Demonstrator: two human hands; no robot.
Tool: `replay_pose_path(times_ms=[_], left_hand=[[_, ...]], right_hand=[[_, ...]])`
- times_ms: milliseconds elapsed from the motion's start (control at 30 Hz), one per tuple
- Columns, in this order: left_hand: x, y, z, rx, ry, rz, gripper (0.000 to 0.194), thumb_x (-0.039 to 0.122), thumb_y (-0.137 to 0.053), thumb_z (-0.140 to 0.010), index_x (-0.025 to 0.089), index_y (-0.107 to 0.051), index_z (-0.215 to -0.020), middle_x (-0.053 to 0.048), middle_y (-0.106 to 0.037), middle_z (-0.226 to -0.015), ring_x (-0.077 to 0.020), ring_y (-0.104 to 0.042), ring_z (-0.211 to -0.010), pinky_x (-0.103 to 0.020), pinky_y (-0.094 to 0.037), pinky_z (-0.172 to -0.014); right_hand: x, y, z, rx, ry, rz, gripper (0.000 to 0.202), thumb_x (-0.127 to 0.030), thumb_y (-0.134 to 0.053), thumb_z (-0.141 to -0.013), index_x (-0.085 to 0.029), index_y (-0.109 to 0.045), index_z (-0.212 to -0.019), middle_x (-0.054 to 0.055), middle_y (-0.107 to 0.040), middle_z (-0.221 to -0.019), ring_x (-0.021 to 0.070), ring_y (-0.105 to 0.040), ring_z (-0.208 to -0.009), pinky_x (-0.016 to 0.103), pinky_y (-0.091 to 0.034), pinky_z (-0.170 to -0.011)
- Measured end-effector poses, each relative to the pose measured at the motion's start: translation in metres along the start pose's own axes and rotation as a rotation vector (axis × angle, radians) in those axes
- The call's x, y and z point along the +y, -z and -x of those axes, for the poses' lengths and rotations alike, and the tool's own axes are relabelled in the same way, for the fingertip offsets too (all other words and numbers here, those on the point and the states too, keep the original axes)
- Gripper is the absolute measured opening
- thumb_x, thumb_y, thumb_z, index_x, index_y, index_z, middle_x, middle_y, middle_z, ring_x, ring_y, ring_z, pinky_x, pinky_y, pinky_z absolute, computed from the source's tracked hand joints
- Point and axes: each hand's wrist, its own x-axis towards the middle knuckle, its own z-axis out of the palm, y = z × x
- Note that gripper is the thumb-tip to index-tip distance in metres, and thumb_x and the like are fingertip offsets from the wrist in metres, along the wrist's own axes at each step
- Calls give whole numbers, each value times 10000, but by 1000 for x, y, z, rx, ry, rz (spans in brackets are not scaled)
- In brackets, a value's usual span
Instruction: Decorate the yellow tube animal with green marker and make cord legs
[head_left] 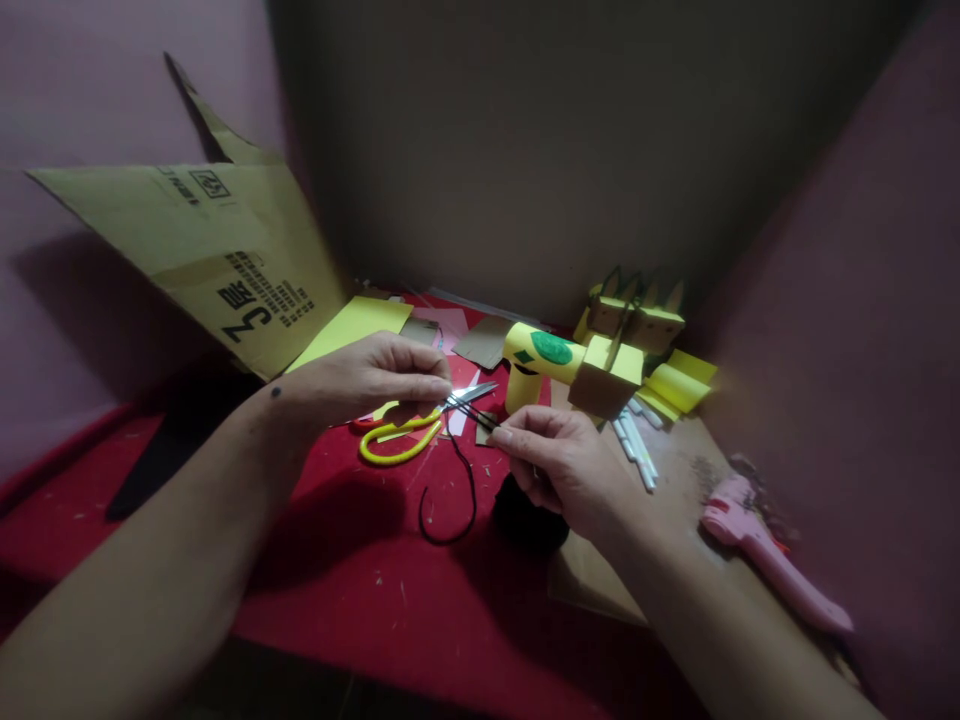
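Observation:
Black cord (472, 490) is stretched in a few strands between my two hands, and a loose end curls down over the red table. My left hand (390, 372) pinches the strands at their left end. Thumb and fingers of my right hand (559, 455) are closed on the other end. Yellow-handled scissors (401, 440) lie on the table just beyond and below my left hand, blades slightly parted behind the cord. A black ball-like bundle (529, 515) sits under my right hand, partly hidden by it.
A large cardboard sheet (225, 250) stands at the left. Behind my right hand are a yellow paper tube (544, 350) and a small box (607, 375). White sticks (636, 445) and a pink glue gun (772, 555) lie on the right. Paper scraps cover the back of the red table (337, 600).

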Motion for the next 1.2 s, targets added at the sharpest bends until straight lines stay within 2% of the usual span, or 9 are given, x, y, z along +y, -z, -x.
replay_pose_path(times_ms=[267,567,833,1100,1200], left_hand=[[-9,1,-1,-14,-5,140,147,231,-784,-795,137,-713,-706,1,-632,-533,-62,-521,-439,-131,-389,-412],[-15,4,-4,-24,-52,93,235,303,-706,-889,133,-726,-728,-17,-642,-594,-77,-543,-491,-159,-443,-467],[-14,1,-6,32,-74,109,234,262,-698,-879,135,-720,-684,-9,-609,-584,-79,-537,-475,-165,-434,-453],[-17,-1,-9,46,-81,127,236,276,-708,-879,147,-711,-682,-2,-615,-574,-72,-542,-465,-156,-441,-459],[-19,0,-10,18,-76,147,232,272,-714,-871,142,-709,-678,-8,-628,-559,-80,-544,-454,-167,-449,-455]], right_hand=[[4,1,-1,-6,39,-25,262,-408,-725,-735,-194,-600,-649,-73,-531,-408,45,-369,-287,145,-210,-268],[3,-1,-3,1,23,-5,270,-413,-744,-696,-194,-594,-651,-79,-517,-395,43,-367,-281,140,-199,-270],[5,-3,-4,3,7,18,316,-449,-764,-687,-192,-583,-662,-78,-512,-384,38,-345,-273,138,-176,-267],[7,-3,-6,69,0,-32,358,-473,-796,-657,-186,-582,-678,-88,-488,-377,32,-327,-269,132,-172,-263],[8,-4,-4,97,10,-54,380,-501,-800,-646,-179,-604,-696,-87,-481,-369,35,-329,-268,131,-181,-260]])
